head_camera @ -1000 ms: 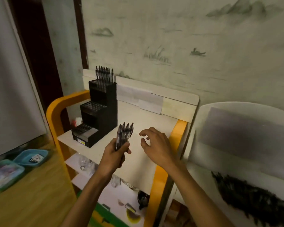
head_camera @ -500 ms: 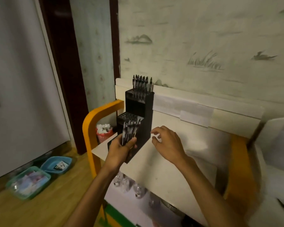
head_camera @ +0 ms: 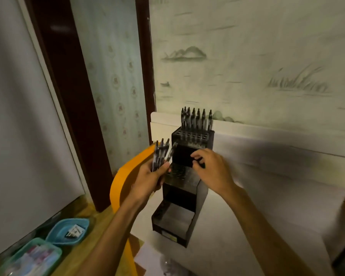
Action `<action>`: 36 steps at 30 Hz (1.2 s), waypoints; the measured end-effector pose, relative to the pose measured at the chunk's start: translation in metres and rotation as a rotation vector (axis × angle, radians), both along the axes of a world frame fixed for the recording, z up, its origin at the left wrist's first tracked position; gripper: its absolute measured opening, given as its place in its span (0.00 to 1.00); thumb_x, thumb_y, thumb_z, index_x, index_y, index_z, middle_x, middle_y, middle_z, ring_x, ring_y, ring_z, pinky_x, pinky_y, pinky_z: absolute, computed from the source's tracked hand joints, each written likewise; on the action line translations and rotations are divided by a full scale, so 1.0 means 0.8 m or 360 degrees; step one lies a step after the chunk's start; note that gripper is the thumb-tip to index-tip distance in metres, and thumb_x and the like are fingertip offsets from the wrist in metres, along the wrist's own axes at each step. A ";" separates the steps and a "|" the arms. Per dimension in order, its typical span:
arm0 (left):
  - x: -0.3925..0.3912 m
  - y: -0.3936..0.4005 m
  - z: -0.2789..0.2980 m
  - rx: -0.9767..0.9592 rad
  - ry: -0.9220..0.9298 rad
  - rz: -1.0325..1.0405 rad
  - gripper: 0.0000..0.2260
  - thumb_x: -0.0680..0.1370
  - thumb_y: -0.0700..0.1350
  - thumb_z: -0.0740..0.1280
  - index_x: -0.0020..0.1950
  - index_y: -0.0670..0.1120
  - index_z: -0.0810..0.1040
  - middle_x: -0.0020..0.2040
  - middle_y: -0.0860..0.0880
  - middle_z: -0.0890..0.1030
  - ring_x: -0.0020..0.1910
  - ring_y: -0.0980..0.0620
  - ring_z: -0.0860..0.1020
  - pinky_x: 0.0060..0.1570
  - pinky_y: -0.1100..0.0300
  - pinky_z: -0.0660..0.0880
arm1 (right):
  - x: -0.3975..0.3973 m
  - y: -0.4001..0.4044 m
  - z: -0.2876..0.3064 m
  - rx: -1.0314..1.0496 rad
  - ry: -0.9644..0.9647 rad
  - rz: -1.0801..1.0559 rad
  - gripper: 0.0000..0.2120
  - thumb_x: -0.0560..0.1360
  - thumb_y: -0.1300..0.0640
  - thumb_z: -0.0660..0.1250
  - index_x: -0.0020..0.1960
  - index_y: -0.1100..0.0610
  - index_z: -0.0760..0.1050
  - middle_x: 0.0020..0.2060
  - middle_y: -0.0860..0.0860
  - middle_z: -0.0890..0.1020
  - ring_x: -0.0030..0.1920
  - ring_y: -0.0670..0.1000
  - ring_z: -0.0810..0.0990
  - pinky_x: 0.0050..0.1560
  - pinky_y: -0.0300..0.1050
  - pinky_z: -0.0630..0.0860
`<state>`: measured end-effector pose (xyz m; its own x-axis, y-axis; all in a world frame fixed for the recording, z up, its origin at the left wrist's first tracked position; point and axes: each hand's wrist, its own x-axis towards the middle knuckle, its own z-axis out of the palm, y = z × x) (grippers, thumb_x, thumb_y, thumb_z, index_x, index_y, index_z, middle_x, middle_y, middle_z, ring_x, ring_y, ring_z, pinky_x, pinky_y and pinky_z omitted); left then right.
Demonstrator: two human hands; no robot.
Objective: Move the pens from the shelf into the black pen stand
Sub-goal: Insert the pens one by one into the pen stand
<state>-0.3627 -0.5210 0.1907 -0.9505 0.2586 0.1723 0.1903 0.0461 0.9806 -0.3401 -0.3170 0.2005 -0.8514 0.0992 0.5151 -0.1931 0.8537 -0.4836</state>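
Both hands have closed in on the black pen stand [head_camera: 184, 182] at frame centre since a second ago — the left hand [head_camera: 150, 179] grips a bunch of pens [head_camera: 161, 155] beside its middle tier, the right hand [head_camera: 212, 170], fingers curled and seemingly empty, hovers over it — so slotting looks imminent.

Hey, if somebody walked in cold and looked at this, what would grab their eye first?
Probably the black pen stand, a stepped block on the white shelf, with a row of pens upright in its top tier. Next, the left hand gripping a bundle of pens beside the stand, and the right hand with fingers curled over the middle tier. The orange shelf frame stands out too.
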 end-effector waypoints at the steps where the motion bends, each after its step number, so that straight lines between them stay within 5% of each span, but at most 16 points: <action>1: -0.012 -0.003 -0.002 0.0004 -0.0020 -0.0030 0.10 0.82 0.48 0.65 0.51 0.42 0.78 0.29 0.49 0.73 0.27 0.54 0.68 0.26 0.62 0.64 | -0.007 -0.002 0.000 -0.0024 -0.0007 -0.0002 0.10 0.76 0.55 0.68 0.57 0.48 0.79 0.51 0.45 0.81 0.47 0.43 0.79 0.50 0.45 0.78; 5: -0.057 -0.001 0.003 0.0116 -0.0088 -0.0169 0.09 0.82 0.46 0.66 0.54 0.41 0.77 0.31 0.53 0.77 0.27 0.55 0.68 0.26 0.64 0.64 | -0.033 -0.008 0.002 -0.0044 -0.0053 -0.0029 0.10 0.77 0.56 0.68 0.58 0.50 0.79 0.51 0.45 0.80 0.48 0.41 0.77 0.53 0.41 0.76; 12: -0.132 0.009 0.012 0.0219 -0.0015 -0.0341 0.06 0.80 0.45 0.68 0.55 0.45 0.78 0.46 0.43 0.85 0.26 0.52 0.69 0.25 0.62 0.64 | -0.079 -0.019 0.015 0.0008 -0.0071 -0.0216 0.08 0.78 0.54 0.68 0.56 0.50 0.79 0.50 0.46 0.81 0.47 0.44 0.79 0.54 0.43 0.78; 17: -0.178 0.004 0.016 0.0198 -0.0006 -0.0457 0.07 0.79 0.42 0.69 0.55 0.42 0.79 0.42 0.45 0.85 0.26 0.52 0.71 0.23 0.64 0.65 | -0.098 -0.039 0.029 -0.0119 0.0042 -0.0406 0.07 0.77 0.54 0.68 0.55 0.52 0.81 0.48 0.48 0.83 0.46 0.45 0.80 0.52 0.40 0.77; 20: -0.196 0.005 0.013 0.0174 0.0022 -0.0516 0.07 0.78 0.41 0.70 0.53 0.39 0.80 0.32 0.51 0.82 0.24 0.54 0.70 0.23 0.64 0.65 | -0.108 -0.049 0.031 -0.0229 0.0042 -0.0495 0.08 0.77 0.54 0.69 0.55 0.52 0.81 0.48 0.46 0.83 0.46 0.45 0.81 0.52 0.40 0.78; 24: -0.216 0.009 0.003 0.0118 0.0014 -0.0611 0.08 0.77 0.45 0.72 0.51 0.41 0.82 0.26 0.51 0.77 0.25 0.55 0.71 0.24 0.65 0.67 | -0.112 -0.064 0.029 -0.0526 0.0017 -0.0513 0.05 0.77 0.52 0.69 0.49 0.49 0.83 0.44 0.41 0.84 0.43 0.38 0.81 0.45 0.29 0.74; 30: -0.230 0.021 -0.009 0.0276 -0.0098 -0.0768 0.06 0.75 0.45 0.73 0.50 0.45 0.82 0.44 0.43 0.85 0.30 0.55 0.75 0.30 0.64 0.72 | -0.119 -0.076 0.030 -0.0846 0.0044 -0.0460 0.08 0.77 0.50 0.69 0.41 0.52 0.82 0.36 0.48 0.83 0.39 0.47 0.81 0.41 0.36 0.75; 36: -0.240 0.035 -0.008 0.0321 -0.0178 -0.0831 0.08 0.76 0.45 0.72 0.53 0.45 0.80 0.46 0.44 0.86 0.34 0.50 0.76 0.33 0.60 0.75 | -0.130 -0.069 0.034 -0.0982 0.0074 -0.0402 0.07 0.78 0.54 0.68 0.47 0.56 0.82 0.39 0.49 0.86 0.41 0.48 0.84 0.46 0.36 0.78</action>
